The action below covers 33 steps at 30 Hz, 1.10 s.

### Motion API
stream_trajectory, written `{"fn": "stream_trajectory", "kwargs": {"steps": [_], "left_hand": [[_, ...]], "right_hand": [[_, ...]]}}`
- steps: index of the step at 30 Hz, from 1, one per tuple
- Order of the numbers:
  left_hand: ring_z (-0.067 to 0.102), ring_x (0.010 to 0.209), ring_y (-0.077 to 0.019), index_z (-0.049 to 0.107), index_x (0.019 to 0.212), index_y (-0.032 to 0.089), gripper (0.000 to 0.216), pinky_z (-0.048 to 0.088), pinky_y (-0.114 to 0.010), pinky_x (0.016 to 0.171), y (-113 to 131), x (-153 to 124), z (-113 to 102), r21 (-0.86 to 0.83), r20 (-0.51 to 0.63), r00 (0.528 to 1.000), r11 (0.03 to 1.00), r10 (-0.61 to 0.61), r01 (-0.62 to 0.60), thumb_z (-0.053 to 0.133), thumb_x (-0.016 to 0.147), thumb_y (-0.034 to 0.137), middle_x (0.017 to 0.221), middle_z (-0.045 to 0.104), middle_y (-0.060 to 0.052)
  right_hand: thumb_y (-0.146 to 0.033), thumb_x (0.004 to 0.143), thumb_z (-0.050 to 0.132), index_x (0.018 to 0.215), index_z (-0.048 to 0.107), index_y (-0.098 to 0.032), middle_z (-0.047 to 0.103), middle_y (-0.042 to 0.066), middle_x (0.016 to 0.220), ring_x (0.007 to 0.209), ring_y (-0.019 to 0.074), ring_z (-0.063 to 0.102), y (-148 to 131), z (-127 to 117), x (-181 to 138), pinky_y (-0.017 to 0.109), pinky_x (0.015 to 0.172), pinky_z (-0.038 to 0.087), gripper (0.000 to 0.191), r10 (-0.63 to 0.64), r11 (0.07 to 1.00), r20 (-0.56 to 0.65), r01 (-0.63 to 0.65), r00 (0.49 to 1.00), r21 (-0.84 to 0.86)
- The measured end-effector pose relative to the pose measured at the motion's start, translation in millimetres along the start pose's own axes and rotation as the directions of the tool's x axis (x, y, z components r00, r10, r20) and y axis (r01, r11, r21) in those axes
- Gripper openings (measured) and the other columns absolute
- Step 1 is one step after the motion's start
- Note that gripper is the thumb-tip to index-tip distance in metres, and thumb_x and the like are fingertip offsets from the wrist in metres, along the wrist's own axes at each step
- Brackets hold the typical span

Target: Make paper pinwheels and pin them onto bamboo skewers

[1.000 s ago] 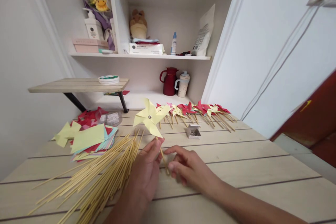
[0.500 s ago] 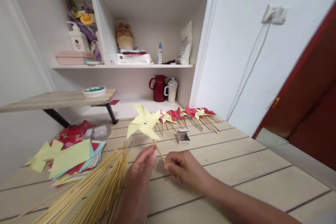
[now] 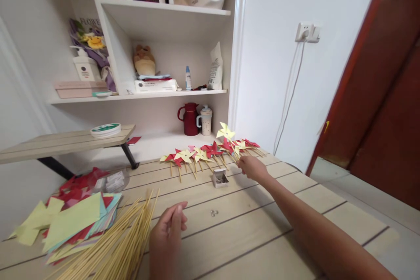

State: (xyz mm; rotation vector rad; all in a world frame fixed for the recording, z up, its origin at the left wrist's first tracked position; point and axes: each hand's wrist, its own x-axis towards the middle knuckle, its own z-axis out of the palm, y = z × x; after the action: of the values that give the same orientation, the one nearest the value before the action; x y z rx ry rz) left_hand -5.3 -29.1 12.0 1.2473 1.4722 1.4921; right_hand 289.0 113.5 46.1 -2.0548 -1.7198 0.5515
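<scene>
My right hand (image 3: 251,166) reaches far forward and pinches the stick of a yellow paper pinwheel (image 3: 225,131), which it holds just above the row of red and yellow pinwheels (image 3: 200,155) lying at the back of the wooden table (image 3: 256,227). My left hand (image 3: 168,232) rests near the table's front with loosely curled fingers and nothing in it. It lies beside a bundle of bamboo sticks (image 3: 121,240).
A small open box of pins (image 3: 220,178) stands in the middle, and loose pins (image 3: 214,213) lie nearer me. Stacked coloured paper squares (image 3: 75,218) lie at the left. Behind are a low wooden riser (image 3: 65,140), a red jug (image 3: 189,118), a cup (image 3: 206,120) and white shelves (image 3: 157,94).
My right hand has carried the yellow pinwheel forward and to the right, to the row at the back. My left hand let go of the stick and stayed near the sticks.
</scene>
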Motion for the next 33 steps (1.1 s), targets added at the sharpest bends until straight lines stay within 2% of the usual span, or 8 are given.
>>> {"fn": "stream_trajectory", "kwargs": {"steps": [2,10,18,26,29,33], "left_hand": [[0.057,0.062,-0.0198,0.077,0.090,0.020,0.046,0.048,-0.032,0.063,1,0,-1,0.020,0.012,1.000,1.000,0.019,-0.020,0.063,0.074,0.061,0.064,0.063,-0.002],[0.056,0.059,-0.0189,0.077,0.090,0.020,0.041,0.046,-0.030,0.060,0,-3,2,0.104,0.055,0.995,0.991,0.078,-0.084,0.059,0.079,0.056,0.064,0.063,-0.002],[0.054,0.056,-0.0186,0.077,0.083,0.020,0.039,0.045,-0.029,0.058,-2,-5,9,0.101,0.193,0.979,0.991,0.072,-0.092,0.060,0.079,0.056,0.063,0.063,-0.003],[0.057,0.061,-0.0181,0.075,0.078,0.023,0.027,0.044,-0.026,0.058,-9,-9,12,0.182,0.273,0.946,0.957,0.173,-0.227,0.056,0.086,0.041,0.065,0.064,-0.004],[0.059,0.063,-0.0181,0.074,0.074,0.023,0.027,0.042,-0.025,0.057,-10,-11,13,0.249,0.330,0.912,0.909,0.246,-0.335,0.053,0.087,0.034,0.063,0.062,-0.003],[0.059,0.061,-0.0179,0.075,0.077,0.024,0.027,0.043,-0.026,0.059,-10,-11,14,0.330,0.460,0.825,0.800,0.327,-0.501,0.050,0.088,0.027,0.063,0.065,-0.003]], "right_hand": [[-0.034,0.095,0.058,0.121,0.058,-0.017,0.062,0.009,0.121,0.101,0.0210,0.064,0,6,9,0.042,0.085,0.055,0.032,0.037,0.997,0.041,-0.035,0.998,-0.065],[-0.033,0.094,0.059,0.123,0.058,-0.017,0.061,0.009,0.123,0.104,0.0220,0.063,-1,32,34,0.043,0.087,0.055,0.033,0.134,0.964,0.098,-0.107,0.986,-0.243],[-0.034,0.094,0.059,0.122,0.058,-0.016,0.061,0.010,0.123,0.103,0.0219,0.063,2,33,48,0.043,0.087,0.055,0.033,0.144,0.958,0.136,-0.104,0.980,-0.268],[-0.034,0.094,0.059,0.121,0.058,-0.016,0.061,0.010,0.122,0.102,0.0215,0.064,0,32,49,0.042,0.086,0.055,0.033,0.135,0.967,0.174,-0.092,0.975,-0.238],[-0.034,0.094,0.059,0.121,0.058,-0.016,0.062,0.009,0.121,0.101,0.0212,0.064,0,32,47,0.042,0.086,0.055,0.032,0.124,0.972,0.177,-0.084,0.976,-0.220],[-0.034,0.095,0.058,0.120,0.059,-0.016,0.062,0.009,0.120,0.100,0.0207,0.064,0,32,44,0.041,0.085,0.056,0.031,0.095,0.979,0.157,-0.064,0.983,-0.194]]}}
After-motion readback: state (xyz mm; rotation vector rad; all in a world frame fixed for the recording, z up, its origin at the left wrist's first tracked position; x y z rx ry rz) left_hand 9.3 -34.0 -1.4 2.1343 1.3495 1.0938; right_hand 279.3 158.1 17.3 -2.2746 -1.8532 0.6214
